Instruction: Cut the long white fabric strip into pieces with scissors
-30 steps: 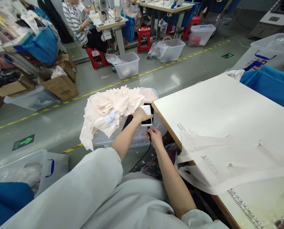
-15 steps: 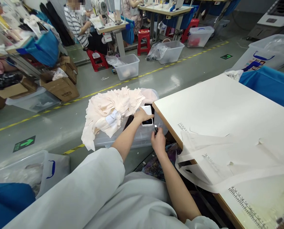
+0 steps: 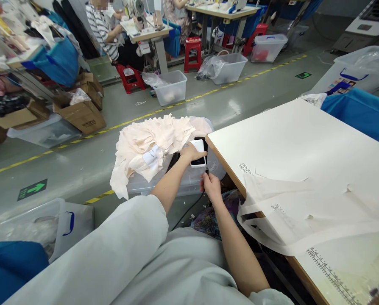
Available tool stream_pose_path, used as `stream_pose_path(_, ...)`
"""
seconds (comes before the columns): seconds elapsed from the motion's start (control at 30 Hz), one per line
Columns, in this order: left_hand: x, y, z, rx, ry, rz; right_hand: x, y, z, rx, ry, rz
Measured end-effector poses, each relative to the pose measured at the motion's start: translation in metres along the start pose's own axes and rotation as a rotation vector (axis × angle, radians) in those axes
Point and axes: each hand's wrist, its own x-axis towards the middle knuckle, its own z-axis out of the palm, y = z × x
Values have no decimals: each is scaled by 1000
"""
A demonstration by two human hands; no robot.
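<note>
A power bank (image 3: pixel 197 147) in the left hand (image 3: pixel 188 153), a cable plug (image 3: pixel 207 170) in the right hand (image 3: pixel 212 187).
Left fingers hold the power bank above a clear plastic bin (image 3: pixel 188 183); right fingers pinch the cable plug just beside it at five o'clock, contact unclear. From the power bank, a pale pink fabric pile (image 3: pixel 153 137) lies at nine o'clock, the white worktop (image 3: pixel 281 144) at three.

Pale fabric heap (image 3: pixel 153 137) atop clear bin (image 3: pixel 189 181)
</note>
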Motion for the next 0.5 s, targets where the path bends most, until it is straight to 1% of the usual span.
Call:
stream_pose_path(0.1,1,-1,-4,-14,-20,-3,13,-3,7,162,-163,102)
stream_pose_path(0.2,0,-2,-8,-36,-37,-5,21,-4,11,277,-248,166)
stream_pose_path(0.33,-2,-2,-10,-64,-39,-11,22,-1,12,368,-277,195)
stream_pose_path(0.5,-1,-3,-9,-91,-31,-17,21,2,15,418,-239,181)
